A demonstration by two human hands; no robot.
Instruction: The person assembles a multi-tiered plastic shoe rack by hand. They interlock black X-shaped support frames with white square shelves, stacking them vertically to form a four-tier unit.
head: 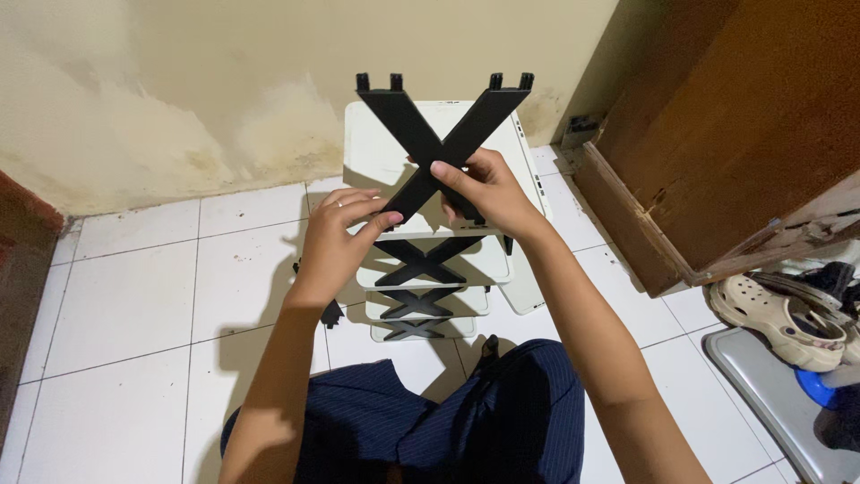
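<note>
— What are the hands doing?

— The left hand (345,229) grips the lower left leg of a black X-shaped brace (439,143), thumb laid along its front edge and fingers curled behind. The right hand (484,193) clasps the same brace just below the crossing, its fingertips pressed on the front of the bar. Both are closed on it.

— And where is that brace?

— Held upright above the top of a white tiered rack (430,269), its two upper ends, each with small prongs, pointing up toward the wall (224,81). Its lower ends are hidden behind the hands, so I cannot tell whether they touch the rack.

— What does the rack look like?

— Several white shelves stacked one above another, with three more black cross braces (421,262) showing on the side facing the person. It stands on the white tiled floor (134,296), close to the stained cream wall.

— Anything else around?

— The person's knees in dark blue pinstriped cloth (466,421) sit just below the rack. To the right there is a brown wooden cabinet (717,134), and beyond it a beige clog (779,318) resting on a grey tray (761,385).
</note>
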